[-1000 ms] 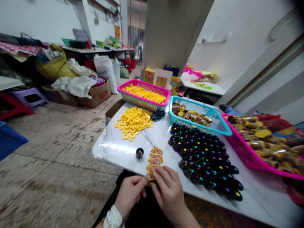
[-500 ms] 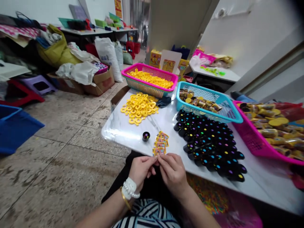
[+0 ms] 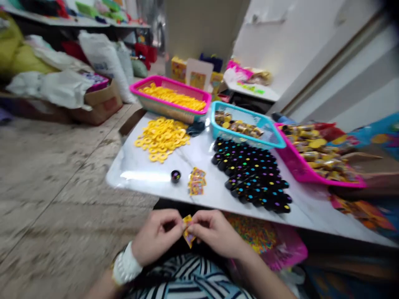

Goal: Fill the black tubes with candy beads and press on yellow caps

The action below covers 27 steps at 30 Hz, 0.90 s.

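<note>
My left hand (image 3: 160, 232) and my right hand (image 3: 213, 230) pinch a small yellow printed sticker (image 3: 188, 232) between them, in front of the table edge and above my lap. Beyond them, several similar yellow stickers (image 3: 197, 181) lie overlapped on the white table (image 3: 146, 176). A single small black cup (image 3: 176, 176) with coloured bits inside stands left of those stickers. To the right, rows of black cups (image 3: 249, 170) with coloured dots on them are packed close together. Yellow ring-shaped pieces (image 3: 163, 137) lie heaped at the table's left.
A pink-rimmed basket (image 3: 170, 85) of yellow pieces stands at the back. A blue basket (image 3: 249, 109) and a pink basket (image 3: 289, 160) hold yellow-labelled pieces. Below the table is a pink container (image 3: 293, 251) of small colourful bits. Sacks (image 3: 104, 62) and cardboard boxes (image 3: 99, 104) stand on the floor.
The view has swung to the right. My hands have moved slightly apart and back from the table edge, and the sticker between them now shows.
</note>
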Each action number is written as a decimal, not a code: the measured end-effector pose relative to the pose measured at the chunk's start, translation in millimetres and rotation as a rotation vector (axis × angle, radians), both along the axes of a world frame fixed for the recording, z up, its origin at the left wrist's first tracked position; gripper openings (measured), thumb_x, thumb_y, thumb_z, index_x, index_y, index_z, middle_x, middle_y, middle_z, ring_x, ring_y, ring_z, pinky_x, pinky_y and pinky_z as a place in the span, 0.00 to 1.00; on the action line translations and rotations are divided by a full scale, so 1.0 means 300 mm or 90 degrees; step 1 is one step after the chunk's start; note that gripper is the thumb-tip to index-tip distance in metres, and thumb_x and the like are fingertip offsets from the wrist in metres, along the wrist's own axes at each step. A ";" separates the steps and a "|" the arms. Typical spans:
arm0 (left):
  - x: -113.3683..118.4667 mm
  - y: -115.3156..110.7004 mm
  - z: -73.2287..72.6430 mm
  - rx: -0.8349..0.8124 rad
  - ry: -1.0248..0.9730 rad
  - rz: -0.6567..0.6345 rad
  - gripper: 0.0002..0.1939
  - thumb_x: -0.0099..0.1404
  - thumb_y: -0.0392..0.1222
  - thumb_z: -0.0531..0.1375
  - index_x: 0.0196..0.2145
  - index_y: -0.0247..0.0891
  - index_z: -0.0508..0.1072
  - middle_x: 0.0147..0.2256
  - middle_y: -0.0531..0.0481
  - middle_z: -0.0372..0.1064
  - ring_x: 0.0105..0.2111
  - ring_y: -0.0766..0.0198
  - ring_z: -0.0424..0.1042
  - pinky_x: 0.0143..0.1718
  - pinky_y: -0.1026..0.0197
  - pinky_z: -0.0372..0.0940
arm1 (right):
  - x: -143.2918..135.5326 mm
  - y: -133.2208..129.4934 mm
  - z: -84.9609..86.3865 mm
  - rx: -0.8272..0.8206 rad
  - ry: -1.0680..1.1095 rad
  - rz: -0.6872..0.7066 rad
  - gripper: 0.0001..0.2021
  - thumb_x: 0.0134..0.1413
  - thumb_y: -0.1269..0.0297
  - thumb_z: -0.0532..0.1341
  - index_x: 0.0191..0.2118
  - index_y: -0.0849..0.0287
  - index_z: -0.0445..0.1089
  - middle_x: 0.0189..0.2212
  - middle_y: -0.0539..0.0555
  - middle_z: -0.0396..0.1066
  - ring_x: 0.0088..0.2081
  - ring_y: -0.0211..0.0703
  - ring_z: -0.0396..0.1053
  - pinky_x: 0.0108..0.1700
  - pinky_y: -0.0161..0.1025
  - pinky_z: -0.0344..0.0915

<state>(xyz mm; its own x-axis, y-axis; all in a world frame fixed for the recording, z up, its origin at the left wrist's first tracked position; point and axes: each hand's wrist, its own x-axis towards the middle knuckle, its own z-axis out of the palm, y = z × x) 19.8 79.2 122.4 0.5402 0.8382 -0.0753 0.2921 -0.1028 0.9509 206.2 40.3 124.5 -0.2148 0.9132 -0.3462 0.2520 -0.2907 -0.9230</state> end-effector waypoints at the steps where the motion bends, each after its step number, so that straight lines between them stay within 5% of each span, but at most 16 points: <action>1: -0.012 0.001 -0.002 -0.006 -0.017 0.033 0.12 0.61 0.42 0.58 0.22 0.36 0.70 0.22 0.53 0.68 0.25 0.67 0.66 0.28 0.67 0.60 | -0.015 -0.004 -0.011 -0.020 0.019 -0.021 0.12 0.57 0.57 0.61 0.30 0.61 0.71 0.21 0.47 0.69 0.21 0.32 0.63 0.24 0.29 0.59; 6: -0.076 -0.063 -0.039 -0.004 -0.101 0.331 0.13 0.65 0.43 0.57 0.25 0.36 0.72 0.21 0.55 0.66 0.21 0.71 0.63 0.24 0.69 0.59 | -0.080 0.007 -0.056 0.017 0.014 -0.134 0.16 0.59 0.53 0.59 0.28 0.59 0.65 0.16 0.44 0.63 0.18 0.31 0.58 0.21 0.29 0.53; 18: -0.071 -0.127 -0.060 0.026 -0.115 0.421 0.07 0.61 0.42 0.63 0.32 0.37 0.80 0.26 0.50 0.71 0.25 0.68 0.66 0.25 0.67 0.61 | -0.125 0.000 -0.080 0.298 -0.143 -0.079 0.13 0.62 0.61 0.58 0.28 0.58 0.69 0.20 0.47 0.67 0.23 0.35 0.63 0.27 0.32 0.59; 27: -0.043 -0.102 -0.100 -0.231 -0.247 0.373 0.11 0.55 0.45 0.67 0.29 0.35 0.74 0.23 0.55 0.65 0.21 0.73 0.59 0.23 0.69 0.57 | -0.110 -0.032 -0.103 0.367 -0.166 -0.039 0.08 0.62 0.66 0.58 0.31 0.58 0.70 0.24 0.48 0.69 0.25 0.36 0.65 0.29 0.33 0.62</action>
